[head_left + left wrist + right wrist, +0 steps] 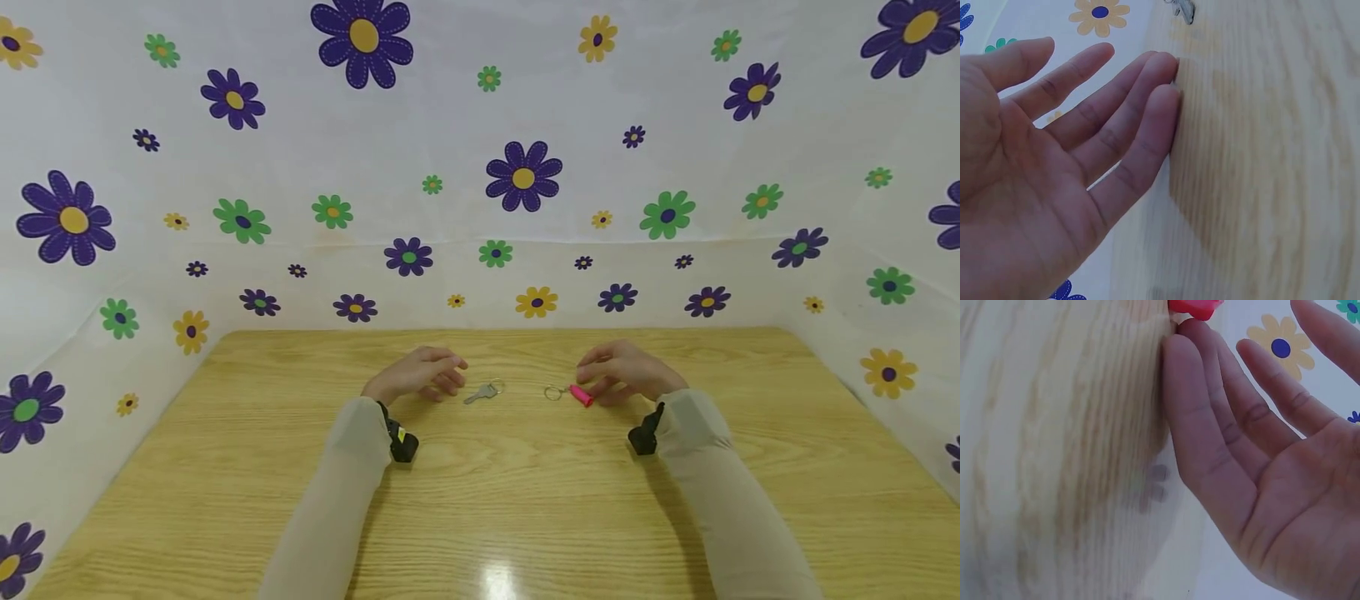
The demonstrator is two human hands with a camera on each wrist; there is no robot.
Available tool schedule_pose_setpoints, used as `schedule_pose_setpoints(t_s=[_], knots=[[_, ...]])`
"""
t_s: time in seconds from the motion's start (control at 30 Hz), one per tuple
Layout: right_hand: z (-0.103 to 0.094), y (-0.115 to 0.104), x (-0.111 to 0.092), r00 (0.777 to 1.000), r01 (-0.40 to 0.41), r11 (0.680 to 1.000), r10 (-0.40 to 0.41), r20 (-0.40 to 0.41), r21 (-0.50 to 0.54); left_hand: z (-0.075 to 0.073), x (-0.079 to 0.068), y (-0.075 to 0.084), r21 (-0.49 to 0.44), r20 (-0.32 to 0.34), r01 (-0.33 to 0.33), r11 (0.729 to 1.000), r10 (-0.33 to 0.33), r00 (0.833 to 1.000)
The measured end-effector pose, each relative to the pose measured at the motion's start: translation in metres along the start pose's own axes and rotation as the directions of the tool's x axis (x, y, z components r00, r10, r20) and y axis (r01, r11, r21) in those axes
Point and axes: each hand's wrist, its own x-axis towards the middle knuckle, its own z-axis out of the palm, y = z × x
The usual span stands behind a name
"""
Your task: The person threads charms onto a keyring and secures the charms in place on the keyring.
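A grey key with a thin metal ring lies on the wooden table in the head view. To its left, the left hand rests with relaxed fingers, holding nothing. Only one end of the key appears at the top of the left wrist view. Farther right lies a small bright pink tube-shaped fob, joined to a key ring. The right hand is beside this fob, its fingers loosely bent and gripping nothing. Part of the pink fob shows above the fingertips in the right wrist view.
The wooden tabletop spreads beneath both forearms. A white cloth printed with purple, green and yellow flowers stands behind the table and along both sides. Each wrist carries a small black camera on a strap.
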Motion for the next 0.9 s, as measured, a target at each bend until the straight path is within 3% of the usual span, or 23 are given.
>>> schedule_pose_setpoints(t_s=[0.4, 0.57, 0.77, 0.9], knots=[[0.007, -0.008, 0.008, 0.999, -0.026, 0.998, 0.028, 0.026, -0.064, 0.011, 0.014, 0.006, -0.009, -0.011, -0.015, 1.0, 0.015, 1.0], [0.01, -0.01, 0.009, 0.999, -0.027, 0.996, 0.03, 0.034, -0.091, 0.017, 0.017, 0.007, -0.033, -0.038, 0.022, 0.999, -0.023, 0.999], [0.015, -0.01, 0.015, 0.999, -0.051, 0.993, 0.05, -0.01, -0.11, 0.02, 0.021, 0.007, -0.037, -0.077, 0.086, 0.996, -0.088, 0.993], [0.019, -0.009, 0.016, 0.998, -0.056, 0.993, 0.053, -0.028, -0.104, 0.023, 0.021, 0.01, 0.011, -0.085, 0.108, 0.994, -0.106, 0.991]])
